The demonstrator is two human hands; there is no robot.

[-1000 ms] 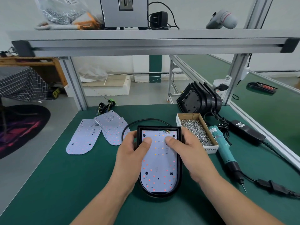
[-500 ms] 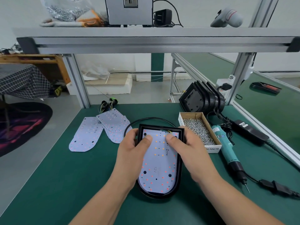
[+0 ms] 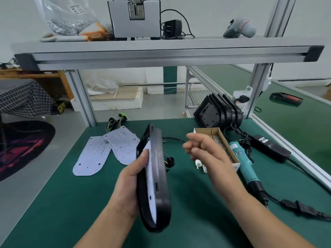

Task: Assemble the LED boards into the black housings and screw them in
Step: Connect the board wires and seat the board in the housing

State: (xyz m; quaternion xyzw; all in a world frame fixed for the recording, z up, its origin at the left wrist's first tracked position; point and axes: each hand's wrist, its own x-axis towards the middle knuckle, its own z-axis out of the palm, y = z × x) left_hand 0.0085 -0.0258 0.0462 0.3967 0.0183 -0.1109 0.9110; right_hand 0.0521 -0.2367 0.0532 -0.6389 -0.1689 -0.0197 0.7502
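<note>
My left hand (image 3: 130,185) grips a black housing (image 3: 160,178) and holds it tipped up on its long edge above the green mat. A white LED board (image 3: 150,178) sits inside it and faces left, under my left thumb. The housing's cable with a black connector (image 3: 169,161) hangs behind it. To the right of the housing, my right hand (image 3: 209,154) hovers off it with loosely curled fingers and nothing in them. Loose LED boards (image 3: 93,156) lie flat on the left of the mat.
A cardboard box of screws (image 3: 219,137) sits behind my right hand. A teal electric screwdriver (image 3: 243,163) lies beside it, with its cord and a black power adapter (image 3: 268,147). A stack of black housings (image 3: 218,111) leans at the back right. A shelf beam (image 3: 161,56) runs overhead.
The housing lay flat with both hands pressing the board in. Now my left hand has tipped it up on edge, and my right hand has let go and moved right.
</note>
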